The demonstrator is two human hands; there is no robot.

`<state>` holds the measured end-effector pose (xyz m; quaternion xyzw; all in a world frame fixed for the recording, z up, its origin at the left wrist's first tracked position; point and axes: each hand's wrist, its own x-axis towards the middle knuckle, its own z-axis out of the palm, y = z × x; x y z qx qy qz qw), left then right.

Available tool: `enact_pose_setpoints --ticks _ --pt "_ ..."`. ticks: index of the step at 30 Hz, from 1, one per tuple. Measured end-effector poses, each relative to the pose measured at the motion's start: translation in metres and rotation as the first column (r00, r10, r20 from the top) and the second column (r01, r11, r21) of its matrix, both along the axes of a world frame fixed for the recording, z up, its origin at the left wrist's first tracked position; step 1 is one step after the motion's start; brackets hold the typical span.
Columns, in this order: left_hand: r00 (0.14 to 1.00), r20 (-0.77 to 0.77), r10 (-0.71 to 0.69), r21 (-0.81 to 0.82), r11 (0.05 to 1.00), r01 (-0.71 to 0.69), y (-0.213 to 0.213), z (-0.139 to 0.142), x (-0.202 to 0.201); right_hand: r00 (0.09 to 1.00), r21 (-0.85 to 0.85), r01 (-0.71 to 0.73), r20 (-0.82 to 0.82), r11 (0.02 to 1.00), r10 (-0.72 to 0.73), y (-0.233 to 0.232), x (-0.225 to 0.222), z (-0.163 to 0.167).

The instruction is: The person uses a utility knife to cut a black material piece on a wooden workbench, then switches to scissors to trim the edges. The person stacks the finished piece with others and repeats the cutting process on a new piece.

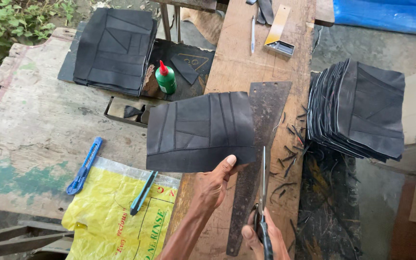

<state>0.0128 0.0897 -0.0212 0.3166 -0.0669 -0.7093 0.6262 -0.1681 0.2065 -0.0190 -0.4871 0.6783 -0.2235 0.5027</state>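
Left hand [214, 182] pinches the near edge of the black patchwork panel [199, 131], thumb on top, fingers tucked underneath, so the sheet lifts clear of the plank and its right edge hangs free for the blades. Panel sits raised over the long wooden plank [239, 62], just left of the rusty metal template [260, 144] lying flat along the board.

Right hand [265, 237] is closed around the scissors [264, 192], fingers through the handles; blades point away from me, tips right beside the panel's lower right corner. From this angle they look nearly closed.

Thin black offcuts [290, 159] are scattered on the plank's right side, between template and the stack of black panels [362, 110], which is piled within easy reach on my right. A second pile of black sheets [114, 48] lies far left on the worn table [30, 125], with a green glue bottle [165, 78] standing beside it.

Blue utility knife [84, 166] rests on the table; another cutter [143, 192] lies on the yellow plastic bag [116, 212]. Both are well apart from my hands. Steel square [279, 30] and pen [253, 32] are parked at the plank's far end.
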Motion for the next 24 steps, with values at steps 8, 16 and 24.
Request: enact_pose_setpoints --ticks 8,16,24 --pt "0.981 0.174 0.084 -0.080 0.994 -0.071 0.007 0.027 -0.009 0.998 -0.011 -0.024 0.058 1.000 0.024 -0.024 0.025 0.029" --pt "0.984 0.179 0.008 -0.030 1.000 -0.003 0.010 0.023 -0.010 0.994 -0.018 0.020 0.104 1.000 -0.018 -0.027 0.026 0.023" --pt "0.943 0.304 -0.137 0.162 0.983 0.090 0.011 0.001 -0.015 0.989 0.123 0.141 0.020 0.982 -0.145 -0.025 0.025 0.016"
